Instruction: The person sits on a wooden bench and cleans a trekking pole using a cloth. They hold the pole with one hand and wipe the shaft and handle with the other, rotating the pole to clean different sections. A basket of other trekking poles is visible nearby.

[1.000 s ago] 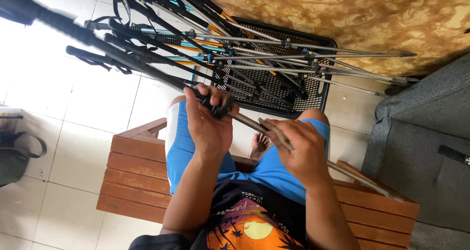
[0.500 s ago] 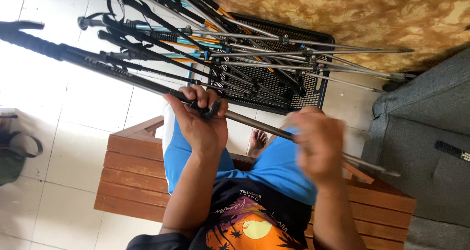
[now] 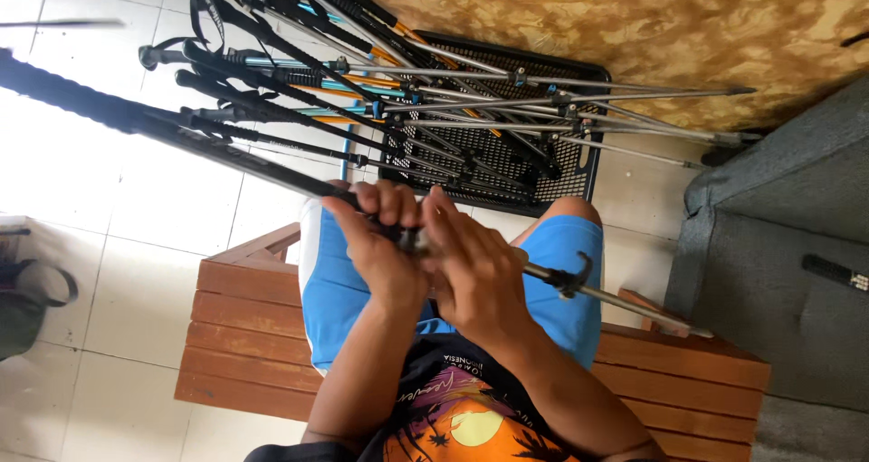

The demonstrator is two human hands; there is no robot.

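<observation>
I sit on a wooden bench (image 3: 244,335) in blue shorts and hold a long trekking pole (image 3: 190,141) across my lap. Its black grip end reaches to the upper left; its grey shaft (image 3: 625,304), with a black clamp lever, runs down to the right. My left hand (image 3: 380,245) is wrapped around the pole at a joint near its middle. My right hand (image 3: 475,263) sits right beside it, fingers closed on the same joint. Both hands touch each other.
A black mesh crate (image 3: 570,177) lies on the white tiled floor in front of my knees, with several more trekking poles (image 3: 471,100) piled across it. A grey upholstered seat (image 3: 778,272) stands at the right. A dark bag (image 3: 27,313) rests at the left edge.
My right hand has slid up the shaft from the lower right and now meets my left hand at the joint. The pole's grip end has dropped slightly lower at the left.
</observation>
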